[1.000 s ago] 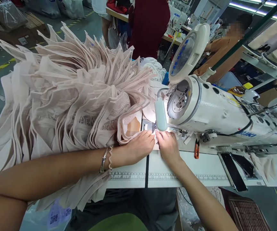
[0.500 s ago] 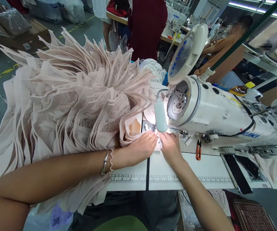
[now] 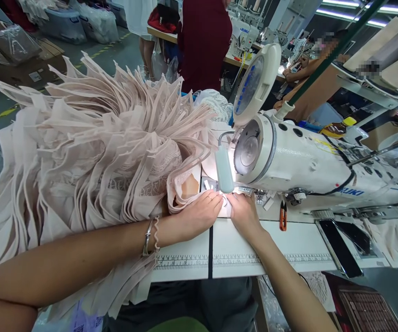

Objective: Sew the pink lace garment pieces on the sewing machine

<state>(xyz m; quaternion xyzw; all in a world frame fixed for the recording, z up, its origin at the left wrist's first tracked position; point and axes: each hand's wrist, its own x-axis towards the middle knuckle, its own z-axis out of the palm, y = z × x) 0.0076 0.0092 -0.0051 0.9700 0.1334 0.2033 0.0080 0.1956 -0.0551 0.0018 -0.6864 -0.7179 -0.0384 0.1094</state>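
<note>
My left hand (image 3: 204,212) lies at the sewing bed with its fingers closed on the edge of a pale pink fabric piece (image 3: 225,206). Close beside it, my right hand (image 3: 244,213) pinches the same piece from the other side. Both sets of fingertips are just below the needle area of a white sewing machine (image 3: 295,157), where a pale green lamp or guard (image 3: 224,170) hides the needle. A big heap of pale pink lace-trimmed garments (image 3: 109,138) spreads left of the machine, partly under my left forearm.
Orange thread snips (image 3: 283,216) lie right of my right hand. A phone (image 3: 339,246) rests near the table's right edge. A magnifier (image 3: 254,87) stands above the machine head. A ruler strip (image 3: 240,261) runs along the front edge. Other people are beyond the table.
The round disc in the machine head looks smeared now, where its holes showed sharply before. The whole view has shifted slightly; both hands keep nearly the same place on the fabric.
</note>
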